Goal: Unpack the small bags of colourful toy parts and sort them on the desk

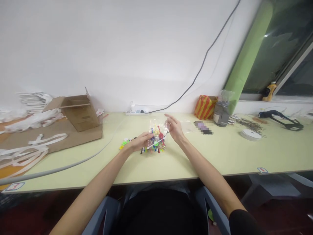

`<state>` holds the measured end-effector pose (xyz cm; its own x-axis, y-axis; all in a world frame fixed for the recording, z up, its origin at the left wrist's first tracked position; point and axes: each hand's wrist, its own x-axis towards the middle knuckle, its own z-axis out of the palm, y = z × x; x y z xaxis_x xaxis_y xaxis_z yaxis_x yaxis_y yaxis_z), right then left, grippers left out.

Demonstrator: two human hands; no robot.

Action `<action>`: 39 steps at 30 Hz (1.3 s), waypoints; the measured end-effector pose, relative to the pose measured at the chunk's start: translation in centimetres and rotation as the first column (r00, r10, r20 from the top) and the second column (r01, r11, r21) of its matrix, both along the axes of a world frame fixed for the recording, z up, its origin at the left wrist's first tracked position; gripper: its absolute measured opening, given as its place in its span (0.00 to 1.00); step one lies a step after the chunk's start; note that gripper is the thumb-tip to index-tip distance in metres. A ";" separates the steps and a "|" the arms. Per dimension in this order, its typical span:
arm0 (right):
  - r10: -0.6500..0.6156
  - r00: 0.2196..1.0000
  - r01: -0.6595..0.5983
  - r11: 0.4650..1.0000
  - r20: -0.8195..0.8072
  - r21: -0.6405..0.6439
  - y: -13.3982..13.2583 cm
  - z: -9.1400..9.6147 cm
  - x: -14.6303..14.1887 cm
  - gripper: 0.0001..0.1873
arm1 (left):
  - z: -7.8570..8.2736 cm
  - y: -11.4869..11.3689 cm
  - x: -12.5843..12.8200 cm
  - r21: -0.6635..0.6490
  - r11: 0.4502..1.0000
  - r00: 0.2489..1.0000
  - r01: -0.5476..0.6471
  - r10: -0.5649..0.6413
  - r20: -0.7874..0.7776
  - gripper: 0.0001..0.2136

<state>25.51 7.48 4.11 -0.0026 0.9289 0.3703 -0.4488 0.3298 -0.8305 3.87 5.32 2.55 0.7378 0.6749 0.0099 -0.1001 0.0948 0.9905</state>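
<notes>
A clear plastic bag sits near the middle of the desk, packed with colourful plastic pieces. Red, yellow, blue and green shapes show through it, too tangled to count. So far, most pieces are inside the bag and a small cluster of loose green, yellow and white bits lies just left of it, roughly five, though the view is too small to be sure.

The left grip is pressed together against the bag's left side. The right grip is spread, thumb and fingers apart, at the bag's upper right corner; contact there cannot be told.

Farther left stands one open cardboard box on a brown cardboard sheet, beside white plastic straps. Along the far edge is one power strip. To the right are one striped bag, one grey canister and one white tape roll.
</notes>
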 end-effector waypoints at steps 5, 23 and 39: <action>0.090 0.988 -0.079 0.992 0.122 -0.094 0.0 -0.4 -0.1 0.21 | -0.3 0.6 0.1 0.030 0.990 0.987 -0.141 0.138 0.085 0.19; 0.133 0.986 -0.126 0.989 0.103 -0.075 -0.9 -1.1 -2.1 0.18 | 1.0 1.1 -0.3 0.249 0.775 0.811 -0.581 0.527 0.254 0.19; -0.001 0.987 0.001 1.000 0.158 -0.004 -0.9 -1.2 -1.9 0.18 | 0.6 1.2 -0.5 0.206 0.817 0.835 -0.538 0.484 0.261 0.16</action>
